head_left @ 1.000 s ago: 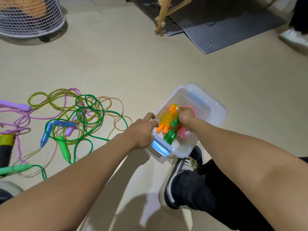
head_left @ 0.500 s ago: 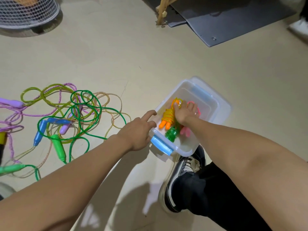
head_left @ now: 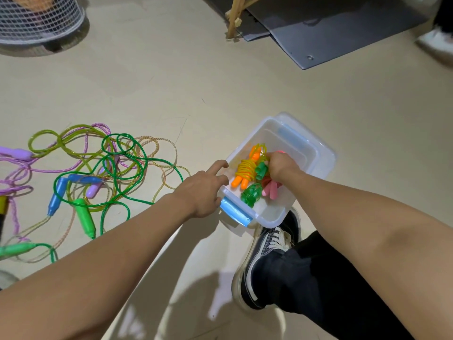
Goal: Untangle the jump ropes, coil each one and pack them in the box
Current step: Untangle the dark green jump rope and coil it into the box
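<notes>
A clear box (head_left: 316, 153) is steadied at its nine o'clock rim by the left hand (head_left: 204, 190). Coiled ropes (head_left: 247, 168) inside are pressed by the curled right hand (head_left: 279, 165). Tangled ropes (head_left: 98, 173) are spread on the floor (head_left: 220, 94) at nine o'clock.

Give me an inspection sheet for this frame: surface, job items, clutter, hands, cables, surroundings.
Surface: beige floor, bare round the box.
Job's things: clear box with blue latches, open; inside lie a coiled orange-handled rope, a green coil and pink handles. Tangled ropes lie loose on the floor to its left.
Clutter: nothing seen.
Hands: left hand rests on the box's near rim, fingers extended; right hand inside the box, curled onto the coils.
Cables: nothing seen beyond the ropes.
Surroundings: wire basket, grey mat, wooden leg, own black shoe.
</notes>
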